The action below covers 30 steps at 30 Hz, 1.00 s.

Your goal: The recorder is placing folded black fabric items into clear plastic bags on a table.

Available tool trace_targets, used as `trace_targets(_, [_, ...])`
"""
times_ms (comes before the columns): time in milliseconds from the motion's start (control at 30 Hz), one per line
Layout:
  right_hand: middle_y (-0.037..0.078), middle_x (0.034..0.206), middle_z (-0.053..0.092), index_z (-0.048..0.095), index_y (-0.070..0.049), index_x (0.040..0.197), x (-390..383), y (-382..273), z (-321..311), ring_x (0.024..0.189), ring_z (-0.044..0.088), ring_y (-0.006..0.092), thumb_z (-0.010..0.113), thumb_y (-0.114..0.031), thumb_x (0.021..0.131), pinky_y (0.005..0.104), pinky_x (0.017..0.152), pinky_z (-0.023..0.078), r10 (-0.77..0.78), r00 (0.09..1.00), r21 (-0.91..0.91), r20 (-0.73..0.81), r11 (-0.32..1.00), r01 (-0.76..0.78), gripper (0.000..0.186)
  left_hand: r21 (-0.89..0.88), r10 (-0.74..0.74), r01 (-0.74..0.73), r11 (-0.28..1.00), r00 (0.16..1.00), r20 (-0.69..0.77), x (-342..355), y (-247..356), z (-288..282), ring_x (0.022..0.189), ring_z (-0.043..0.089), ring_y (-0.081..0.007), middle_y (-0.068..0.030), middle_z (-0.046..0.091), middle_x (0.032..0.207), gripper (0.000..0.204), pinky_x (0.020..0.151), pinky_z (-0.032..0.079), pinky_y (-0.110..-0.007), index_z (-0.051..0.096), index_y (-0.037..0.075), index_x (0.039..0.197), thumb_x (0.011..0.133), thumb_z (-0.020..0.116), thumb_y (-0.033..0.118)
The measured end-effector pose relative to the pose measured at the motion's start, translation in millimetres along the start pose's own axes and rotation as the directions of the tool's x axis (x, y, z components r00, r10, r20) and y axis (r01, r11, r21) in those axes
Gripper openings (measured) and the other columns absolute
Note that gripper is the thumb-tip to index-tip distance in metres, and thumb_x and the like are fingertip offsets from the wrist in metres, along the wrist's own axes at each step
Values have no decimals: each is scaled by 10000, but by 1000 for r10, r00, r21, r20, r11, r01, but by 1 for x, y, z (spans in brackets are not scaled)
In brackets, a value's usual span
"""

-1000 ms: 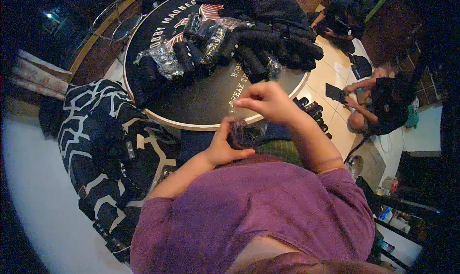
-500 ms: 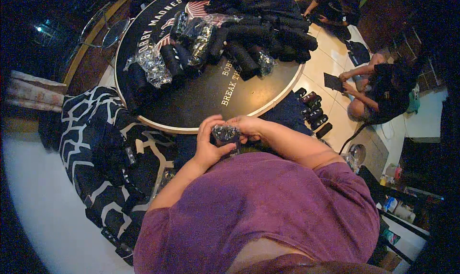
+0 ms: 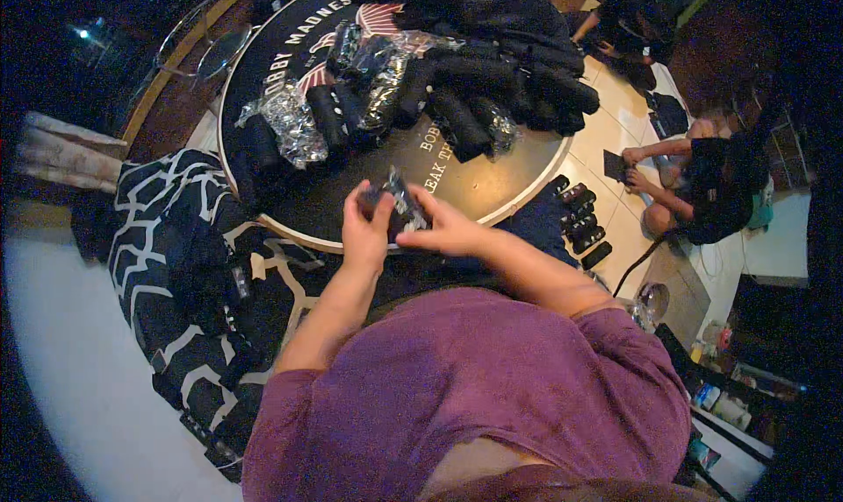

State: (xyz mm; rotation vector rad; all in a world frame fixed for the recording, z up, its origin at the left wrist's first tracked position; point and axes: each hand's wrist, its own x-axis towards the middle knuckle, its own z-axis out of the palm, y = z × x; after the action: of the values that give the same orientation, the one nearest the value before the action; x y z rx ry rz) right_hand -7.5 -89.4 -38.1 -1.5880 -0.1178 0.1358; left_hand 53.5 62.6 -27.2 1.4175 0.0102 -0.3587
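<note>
My left hand (image 3: 367,232) and my right hand (image 3: 446,230) both grip a small dark roll in a clear crinkly wrapper (image 3: 395,205), held just above the near edge of a round black table (image 3: 369,173) with a pale rim. Farther back on the table lies a heap of rolled black items (image 3: 479,94), some bare, some in shiny clear wrappers (image 3: 294,129). My forearms come up from a purple shirt at the bottom of the picture.
A black-and-white patterned bag or cloth (image 3: 189,265) lies to the left of the table. Several dark rolls (image 3: 580,221) sit on the tiled floor at right. Another person (image 3: 702,182) sits on the floor at far right, holding a dark flat object.
My right hand came down from above the table to join the left on the wrapped roll. Both hands then moved forward with it, over the table's near edge.
</note>
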Motion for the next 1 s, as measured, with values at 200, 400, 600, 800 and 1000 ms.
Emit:
trace_targets(200, [165,1203,572,467,36,1281,63,-22,-80,1103,536,233,793,-395,679,326,956,405,81,903,114,-421,993,-36,808,14,122,-129,992,966,228,-32,127,-1,1217,474,-317,-166,399,1406,661,967,408,-387,351,45,1383,929,415,522])
trace_targets(400, [218,1082,622,446,59,1227,137,-32,-165,1013,604,300,771,-478,646,362,892,457,-137,556,-316,-820,918,-240,856,-699,768,-350,624,438,467,-96,222,2,833,632,-333,-212,638,930,209,687,522,-420,633,14,862,810,673,213])
trace_targets(600, [269,1108,601,463,58,1202,201,-26,-156,1061,585,367,740,-517,667,396,902,454,-61,624,-494,-779,673,-551,833,-554,675,-433,711,641,365,-149,256,18,664,568,-236,-149,601,841,159,574,495,-333,560,27,901,889,551,185])
trace_targets(800, [209,1072,551,510,-34,1107,216,-21,-153,963,598,387,646,-467,801,463,803,507,-301,662,-713,-687,458,-532,547,-471,601,-422,775,722,343,-157,252,7,571,532,-180,-111,579,786,157,513,479,-284,520,33,918,936,474,181])
trace_targets(1000, [186,1067,561,555,-37,1057,196,-26,-155,995,581,365,622,-472,816,455,805,507,-301,795,-843,-527,306,-442,502,-462,602,-398,792,635,485,-163,242,-15,594,541,-189,-112,582,785,209,533,480,-293,530,27,901,937,461,221])
